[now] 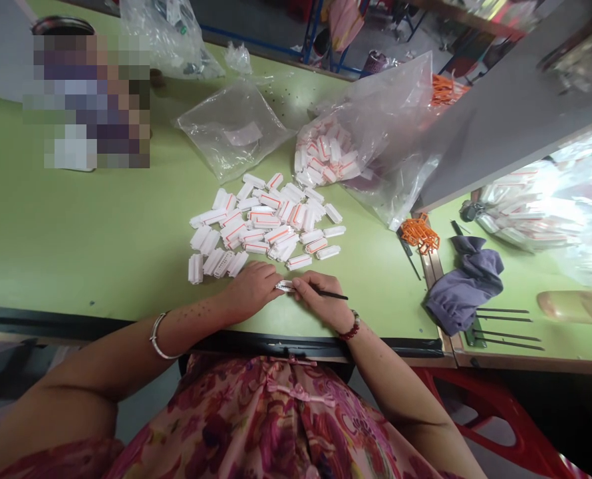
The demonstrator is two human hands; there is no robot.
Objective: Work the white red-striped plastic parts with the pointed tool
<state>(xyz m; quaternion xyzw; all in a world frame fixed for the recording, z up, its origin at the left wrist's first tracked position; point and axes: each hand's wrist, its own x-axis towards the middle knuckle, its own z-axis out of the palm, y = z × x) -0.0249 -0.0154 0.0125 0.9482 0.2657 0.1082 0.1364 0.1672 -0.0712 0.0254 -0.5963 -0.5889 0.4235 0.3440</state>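
Note:
Close to the table's front edge, my left hand (252, 291) pinches one end of a small white plastic piece (285, 286). My right hand (320, 299) meets it from the other side, fingers closed round a thin black stick-like tool (334, 295). The tool's working tip is hidden by the fingers. Just beyond both hands lies a loose pile of similar white plastic pieces (263, 218), many with an orange strip along them. Some pieces at the pile's left front lie nearly side by side.
Behind the pile are a flat clear bag (236, 130) and an opened bag of white pieces (326, 153). Orange plastic parts (420, 233) lie to the right, beside a grey-purple cloth sleeve (468, 283) and several black sticks (508, 336). A grey partition (515, 113) rises at right.

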